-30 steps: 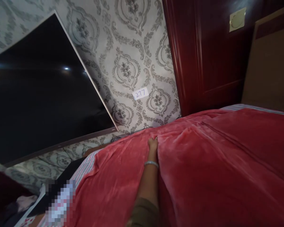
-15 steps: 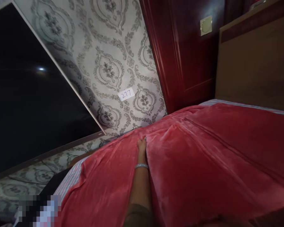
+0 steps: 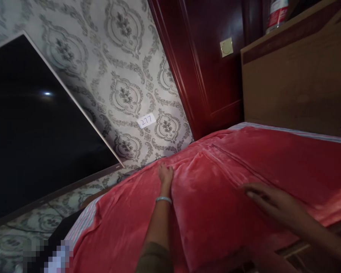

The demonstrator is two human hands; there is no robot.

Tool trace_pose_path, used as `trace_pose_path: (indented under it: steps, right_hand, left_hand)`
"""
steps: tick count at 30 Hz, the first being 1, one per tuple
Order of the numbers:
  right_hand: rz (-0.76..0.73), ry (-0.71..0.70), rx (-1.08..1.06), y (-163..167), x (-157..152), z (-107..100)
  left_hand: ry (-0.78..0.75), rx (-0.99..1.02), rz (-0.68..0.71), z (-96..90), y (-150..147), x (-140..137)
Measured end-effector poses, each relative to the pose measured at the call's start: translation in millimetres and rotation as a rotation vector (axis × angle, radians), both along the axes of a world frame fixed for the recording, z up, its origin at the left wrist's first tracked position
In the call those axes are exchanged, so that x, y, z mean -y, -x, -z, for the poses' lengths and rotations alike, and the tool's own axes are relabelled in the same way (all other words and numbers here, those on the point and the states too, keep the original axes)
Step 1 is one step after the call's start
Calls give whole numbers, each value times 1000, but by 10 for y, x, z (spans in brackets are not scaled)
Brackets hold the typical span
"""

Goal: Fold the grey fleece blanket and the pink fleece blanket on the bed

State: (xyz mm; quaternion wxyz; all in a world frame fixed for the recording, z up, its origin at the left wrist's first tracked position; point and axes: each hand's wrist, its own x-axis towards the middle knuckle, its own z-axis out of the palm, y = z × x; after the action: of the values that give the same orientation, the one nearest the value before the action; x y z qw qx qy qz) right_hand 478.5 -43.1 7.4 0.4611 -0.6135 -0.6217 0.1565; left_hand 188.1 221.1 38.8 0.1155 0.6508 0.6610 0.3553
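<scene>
Got large red plush blanket [image 3: 210,212] spread across lower view, rumpled, with one long fold edge running from far side toward bottom, plus a second ridge slanting off to the right. Seeing left hand [image 3: 166,173] on far part of blanket, right by far end of that long fold. Grip there: half-curled, thumb out to the right, against plush. Can't tell about any cloth pinched inside. Also seeing silver-grey band bracelet [image 3: 163,200] round that wrist, olive-brown fabric sleeve [image 3: 155,258] further down same arm.

Got right hand [image 3: 268,199] lower and off to the right, over right part of blanket, pointing left. Grip there: partly open, narrow gap between thumb and loosely bent fingers, nothing visible in it. Can't tell contact from hover at this angle. Both well apart.

Seeing pale striped cloth [image 3: 298,133] peeking out along blanket's far right edge, more of same at left edge. Behind: grey-and-white damask wallpaper [image 3: 125,41] with white paper label [image 3: 146,120], reading "277". To the left, big flat black TV screen [image 3: 45,144] with thin pale frame, tilted in view. To the right, glossy dark-red wood panel [image 3: 213,87] with square cream wall plate [image 3: 226,47], then brown cardboard box [image 3: 295,83], with red-and-white container [image 3: 278,15] at its top edge, cut off by frame.
</scene>
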Motion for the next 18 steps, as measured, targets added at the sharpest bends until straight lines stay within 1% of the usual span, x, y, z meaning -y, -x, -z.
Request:
trace_pose_path:
  steps: [2,4,7,9,11,13,16,18]
  right_hand:
    - [58,18,58,-207,-161,110]
    - [89,55,124,-301,-245,291]
    - [101,74,191,-229,-242,563]
    - [106,30,212,-137,-221,658]
    - [96,-17,203,-97,-230,665]
    - [110,-32,156,-145,-269,616]
    - [181,14,52,-316,-324,541]
    - [189,65,5,-408,-327,527]
  left_hand:
    - [-4,-113,83,-73,-146,-11]
    - [33,-208,167,-118,-301,-51]
    - [118,-315,229,-140,-478,-146]
    - [153,-357,237,-136,-535,-198]
    - [150,-373,226,-123,-545,-223]
    - [127,-368,192,-107,-524,-229]
    - [125,-351,145,-94,-477,-246]
    - [150,-346,147,-101,-474,-284]
